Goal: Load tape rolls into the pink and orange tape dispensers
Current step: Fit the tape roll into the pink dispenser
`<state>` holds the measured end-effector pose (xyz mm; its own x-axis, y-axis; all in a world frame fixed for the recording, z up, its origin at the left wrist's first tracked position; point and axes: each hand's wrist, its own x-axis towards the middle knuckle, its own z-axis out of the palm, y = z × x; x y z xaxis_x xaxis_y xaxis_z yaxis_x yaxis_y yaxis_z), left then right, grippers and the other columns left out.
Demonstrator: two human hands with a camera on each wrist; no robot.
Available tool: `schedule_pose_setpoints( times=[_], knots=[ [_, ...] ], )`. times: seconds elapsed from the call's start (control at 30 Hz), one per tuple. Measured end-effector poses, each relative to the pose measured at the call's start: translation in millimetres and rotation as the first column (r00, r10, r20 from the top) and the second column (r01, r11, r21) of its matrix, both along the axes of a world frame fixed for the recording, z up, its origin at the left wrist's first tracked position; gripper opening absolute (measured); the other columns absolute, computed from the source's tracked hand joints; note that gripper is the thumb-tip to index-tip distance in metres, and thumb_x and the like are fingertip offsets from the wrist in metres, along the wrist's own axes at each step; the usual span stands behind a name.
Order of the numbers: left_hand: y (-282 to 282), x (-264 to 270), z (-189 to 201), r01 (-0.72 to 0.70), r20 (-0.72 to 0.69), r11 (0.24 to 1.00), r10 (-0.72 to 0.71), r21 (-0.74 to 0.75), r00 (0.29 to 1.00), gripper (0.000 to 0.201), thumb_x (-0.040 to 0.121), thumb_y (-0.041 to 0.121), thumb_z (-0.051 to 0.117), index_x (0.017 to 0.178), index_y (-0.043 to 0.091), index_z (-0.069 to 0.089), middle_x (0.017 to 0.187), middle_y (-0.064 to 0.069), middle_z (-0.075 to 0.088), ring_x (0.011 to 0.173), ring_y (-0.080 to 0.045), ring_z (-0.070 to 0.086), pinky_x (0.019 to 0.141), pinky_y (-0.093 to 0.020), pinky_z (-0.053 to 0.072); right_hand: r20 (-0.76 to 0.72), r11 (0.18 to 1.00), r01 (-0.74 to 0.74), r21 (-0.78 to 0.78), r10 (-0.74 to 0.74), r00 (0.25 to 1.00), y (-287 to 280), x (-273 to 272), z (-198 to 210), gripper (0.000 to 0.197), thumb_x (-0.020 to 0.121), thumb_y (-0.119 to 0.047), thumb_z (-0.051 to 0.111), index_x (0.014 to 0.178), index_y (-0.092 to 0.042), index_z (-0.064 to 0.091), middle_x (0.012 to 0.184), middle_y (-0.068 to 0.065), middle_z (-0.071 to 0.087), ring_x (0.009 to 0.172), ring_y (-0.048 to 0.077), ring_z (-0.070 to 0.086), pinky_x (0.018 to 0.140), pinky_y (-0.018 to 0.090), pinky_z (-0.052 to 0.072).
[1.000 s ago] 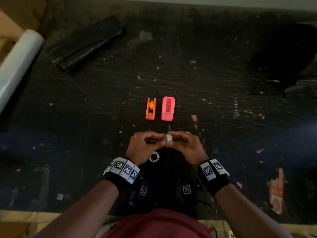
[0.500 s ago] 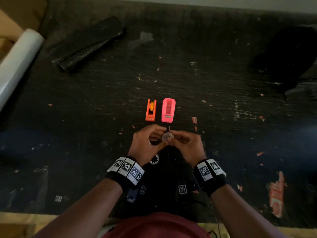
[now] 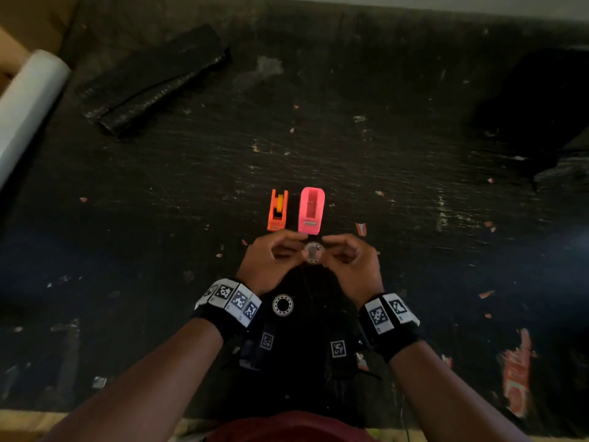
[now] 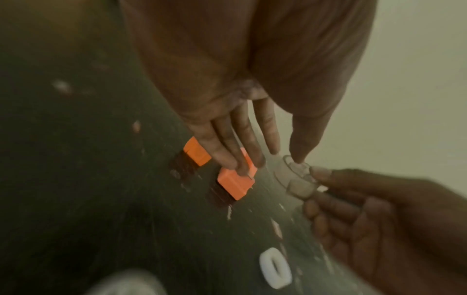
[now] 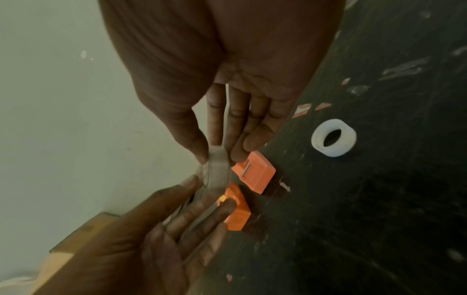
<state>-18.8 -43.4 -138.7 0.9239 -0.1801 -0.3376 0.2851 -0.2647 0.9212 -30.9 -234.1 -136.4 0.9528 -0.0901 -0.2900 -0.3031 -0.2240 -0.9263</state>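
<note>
Pinching from both sides, the 2 hands share 1 clear tape roll point(image 3: 314, 252) just above the counter point(image 3: 398, 193). The left hand point(image 3: 271, 260) has thumb and fingertips closed on the roll's left edge, the right hand point(image 3: 352, 263) does the same on the right, other fingers loosely curled. The roll hangs just short of the pink dispenser point(image 3: 310, 210), whose well looks empty. Beside it the orange dispenser point(image 3: 278, 209) shows a yellow hub inside; I cannot tell whether tape sits on it. A white spare roll point(image 3: 282, 304) lies on the counter near the left wrist.

Now the risks, as I judge them. That roll is small, glossy and held only at the rim, so a slip could drop it and send it rolling. The dispensers look light and stand very close together; a nudge while lowering in could tip 1 or shove it into its neighbour. A loose tape end could also stick to a fingertip.
</note>
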Motion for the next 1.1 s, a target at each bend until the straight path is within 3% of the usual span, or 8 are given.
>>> schedule_pose_setpoints(
  times=[0.1,0.2,0.3,0.4,0.53,0.63,0.93,1.1],
  knots=[
    [3,27,-1,0.037,0.259,0.904,-0.161,0.427,0.952,0.052,0.082,0.024,0.077,0.131,0.031,0.062,0.131,0.006,0.067,0.124,-0.013,0.059,0.105,-0.039,0.05,0.056,0.988,0.075,-0.135,-0.068,0.996,0,25,4,0.018,0.077,-0.017,0.085,0.089,-0.02,0.072,0.081,-0.003,0.076,0.076,0.008,0.073,0.072,0.023,0.06],
    [1,59,6,0.079,0.282,0.7,-0.385,0.709,0.878,0.076,0.073,0.035,0.08,0.143,0.029,0.05,0.145,0.0,0.052,0.133,-0.024,0.046,0.105,-0.043,0.044,0.117,0.955,0.102,-0.278,-0.072,0.991,4,56,6,0.018,0.077,-0.031,0.085,0.083,-0.024,0.069,0.074,-0.01,0.072,0.069,0.002,0.068,0.064,0.015,0.054],
    [-5,88,4,0.179,0.164,0.558,-0.509,0.811,0.845,0.1,0.065,0.049,0.084,0.152,0.029,0.037,0.156,0.001,0.04,0.142,-0.027,0.036,0.111,-0.05,0.038,0.109,0.918,0.061,-0.392,-0.019,0.994,9,85,-3,0.017,0.081,-0.034,0.079,0.082,-0.024,0.065,0.074,-0.01,0.069,0.068,0.005,0.067,0.065,0.028,0.059],
    [-8,104,-8,0.27,0.059,0.488,-0.558,0.83,0.828,0.113,0.062,0.055,0.085,0.156,0.027,0.029,0.162,0.001,0.031,0.149,-0.029,0.025,0.115,-0.053,0.031,0.059,0.875,-0.015,-0.484,0.05,0.997,15,107,-11,0.016,0.081,-0.038,0.072,0.085,-0.026,0.062,0.079,-0.007,0.071,0.076,0.018,0.07,0.071,0.042,0.061],
    [-7,116,-21,0.333,0.012,0.492,-0.575,0.804,0.818,0.113,0.061,0.072,0.07,0.156,0.026,0.03,0.165,0.004,0.03,0.153,-0.029,0.021,0.118,-0.057,0.028,-0.013,0.826,-0.104,-0.554,0.116,0.993,22,118,-17,0.009,0.088,-0.033,0.068,0.089,-0.027,0.061,0.086,-0.001,0.073,0.081,0.02,0.07,0.072,0.035,0.059],
    [-4,119,-29,0.267,0.102,0.497,-0.597,0.826,0.796,0.11,0.061,0.083,0.065,0.152,0.025,0.04,0.158,0.005,0.044,0.152,-0.026,0.027,0.119,-0.052,0.023,0.004,0.807,-0.099,-0.583,0.124,0.992,25,121,-20,0.008,0.088,-0.029,0.068,0.088,-0.022,0.063,0.085,0.001,0.072,0.079,0.02,0.068,0.071,0.035,0.057],
    [-4,120,-31,0.247,0.148,0.529,-0.596,0.812,0.789,0.104,0.061,0.074,0.076,0.146,0.024,0.044,0.151,0.002,0.051,0.149,-0.026,0.032,0.118,-0.047,0.023,-0.022,0.703,-0.217,-0.677,0.275,0.961,26,127,-26,0.014,0.09,-0.031,0.066,0.09,-0.018,0.07,0.097,0.003,0.068,0.082,0.019,0.064,0.072,0.036,0.054],
    [-4,120,-30,0.253,0.149,0.543,-0.589,0.801,0.795,0.1,0.061,0.068,0.08,0.143,0.024,0.045,0.149,0.001,0.053,0.148,-0.027,0.033,0.118,-0.049,0.026,-0.129,0.575,-0.397,-0.715,0.45,0.884,15,121,-26,0.034,0.083,-0.039,0.072,0.114,-0.026,0.065,0.114,0.003,0.06,0.099,0.024,0.065,0.081,0.04,0.055]
  ],
)
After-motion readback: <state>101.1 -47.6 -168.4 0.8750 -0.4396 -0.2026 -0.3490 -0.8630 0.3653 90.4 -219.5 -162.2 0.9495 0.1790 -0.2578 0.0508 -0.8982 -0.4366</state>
